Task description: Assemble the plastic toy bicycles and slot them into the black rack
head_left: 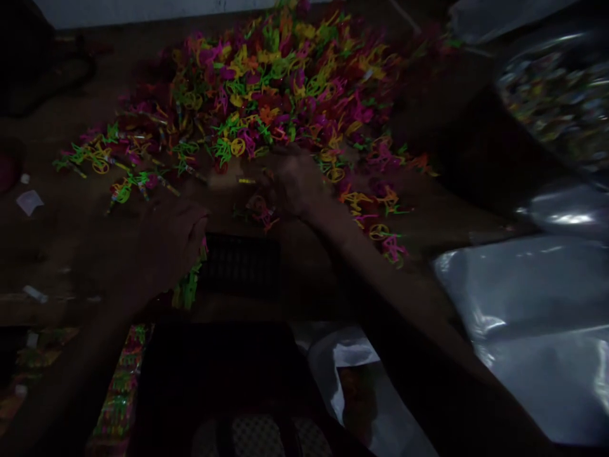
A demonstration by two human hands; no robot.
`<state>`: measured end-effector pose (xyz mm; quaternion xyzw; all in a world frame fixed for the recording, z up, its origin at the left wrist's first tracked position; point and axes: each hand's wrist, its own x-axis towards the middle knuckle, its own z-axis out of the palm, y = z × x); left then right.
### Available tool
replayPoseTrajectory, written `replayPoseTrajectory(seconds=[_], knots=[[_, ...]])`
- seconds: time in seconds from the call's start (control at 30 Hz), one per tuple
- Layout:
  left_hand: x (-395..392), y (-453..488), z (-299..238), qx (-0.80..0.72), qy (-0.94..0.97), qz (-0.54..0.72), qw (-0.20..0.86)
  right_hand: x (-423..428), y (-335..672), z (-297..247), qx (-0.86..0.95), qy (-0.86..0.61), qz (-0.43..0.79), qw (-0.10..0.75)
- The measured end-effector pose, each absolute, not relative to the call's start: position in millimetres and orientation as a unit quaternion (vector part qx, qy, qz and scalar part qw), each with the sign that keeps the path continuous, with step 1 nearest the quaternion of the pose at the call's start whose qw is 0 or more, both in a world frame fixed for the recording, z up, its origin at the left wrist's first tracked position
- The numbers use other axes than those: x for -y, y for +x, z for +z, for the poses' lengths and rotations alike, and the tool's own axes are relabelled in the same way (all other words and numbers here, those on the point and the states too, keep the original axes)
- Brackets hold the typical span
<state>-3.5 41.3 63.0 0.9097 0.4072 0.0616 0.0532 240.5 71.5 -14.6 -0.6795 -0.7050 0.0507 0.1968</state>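
My left hand (174,238) is closed, with bright green and pink plastic pieces (188,287) sticking out below its fingers. Just right of it lies a dark, shallow tray (240,263) with a ribbed or gridded inside. My right hand (297,181) is at the near edge of a heap of small neon plastic pieces (285,82), some with ring shapes. Motion and dim light smear its fingers, so whether it grips anything is unclear. A small tangle of reddish pieces (261,211) lies on the table beside it.
A large container (504,95) of small mixed items stands at the back right. Clear plastic bags (533,292) cover the right side. Several thin patterned sticks (166,185) lie among pieces at left. Packed colourful pieces (118,400) sit below the table's front edge.
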Motion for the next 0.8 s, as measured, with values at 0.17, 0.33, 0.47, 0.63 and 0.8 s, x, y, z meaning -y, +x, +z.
replayPoseTrajectory(seconds=[0.17,0.33,0.47,0.63,0.8], knots=[[-44,-5,58,-0.406,0.910,0.071,0.041,-103,224,-26,0.740,-0.653,0.050,0.150],[-47,-9,50,-0.393,0.914,0.082,0.056,-80,238,19,0.709,-0.624,0.025,0.327],[-48,-9,44,-0.399,0.911,0.094,0.040,-22,229,34,0.605,-0.548,0.119,0.565],[-48,-7,44,-0.419,0.902,0.089,0.056,56,195,-24,0.503,-0.601,0.192,0.591],[-41,-6,54,-0.424,0.901,0.078,0.047,89,186,-56,0.606,-0.709,0.071,0.353]])
